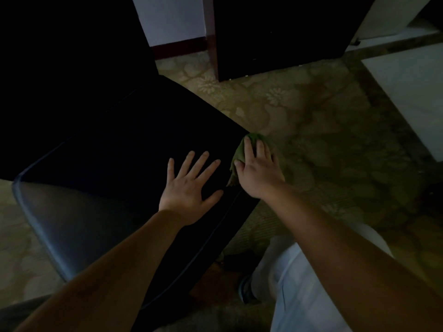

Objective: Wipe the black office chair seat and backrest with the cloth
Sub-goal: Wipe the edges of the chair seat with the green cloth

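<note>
Floor: carpet (311,121) in dull olive and beige with a woven pattern of flowers and leaves, all around the seat; the light is dim.
Seat: black office chair seat (134,144), a broad flat pad with rounded corners and a thin raised piping along its edge; its near-left part has a smooth grey shine, like leather.
Cloth: green cloth (239,154), soft and bunched, at the right corner of the seat, partly hanging over the edge.
Right hand: right hand (257,171) lies on top of the cloth and holds it under lightly bent fingers, thumb out to the side, pressing it against the seat's right edge.
Left hand: left hand (189,185) is released, palm down on the seat near its right side, fingers straight and spread; it is just beside the cloth, not touching it.
Beyond the seat: dark cabinet (282,32) with straight flat sides, pale wall (172,17) and a red-brown skirting board (177,45).
Near side of the seat: light trousers (299,295) of the person and a dark shoe (244,291) on the carpet.
</note>
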Motion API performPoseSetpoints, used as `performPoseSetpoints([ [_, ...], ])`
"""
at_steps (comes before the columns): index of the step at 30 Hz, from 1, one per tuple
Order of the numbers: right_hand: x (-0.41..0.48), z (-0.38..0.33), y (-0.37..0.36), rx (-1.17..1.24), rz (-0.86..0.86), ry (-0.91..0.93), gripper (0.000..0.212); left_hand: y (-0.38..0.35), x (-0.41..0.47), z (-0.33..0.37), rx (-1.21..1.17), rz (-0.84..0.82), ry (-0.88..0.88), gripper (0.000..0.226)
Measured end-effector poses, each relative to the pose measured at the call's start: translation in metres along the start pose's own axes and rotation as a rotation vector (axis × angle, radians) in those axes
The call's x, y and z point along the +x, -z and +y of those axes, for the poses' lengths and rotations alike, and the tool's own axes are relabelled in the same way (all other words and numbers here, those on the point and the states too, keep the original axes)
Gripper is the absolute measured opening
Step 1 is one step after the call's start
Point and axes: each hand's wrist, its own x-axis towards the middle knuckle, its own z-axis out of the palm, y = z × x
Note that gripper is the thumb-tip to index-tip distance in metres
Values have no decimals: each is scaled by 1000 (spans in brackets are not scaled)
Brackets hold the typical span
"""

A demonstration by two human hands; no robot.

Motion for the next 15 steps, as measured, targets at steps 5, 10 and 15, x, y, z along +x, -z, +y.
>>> performPoseSetpoints([
  [5, 19, 15, 12, 131, 13, -48, 68, -3, 5, 4, 11, 30, 46, 77],
  [10, 6, 7, 1, 88, 69, 4, 65, -8, 10, 6, 14, 71, 68, 77],
  [15, -8, 11, -13, 68, 101, 113, 64, -7, 11, 7, 3, 75, 68, 77],
])
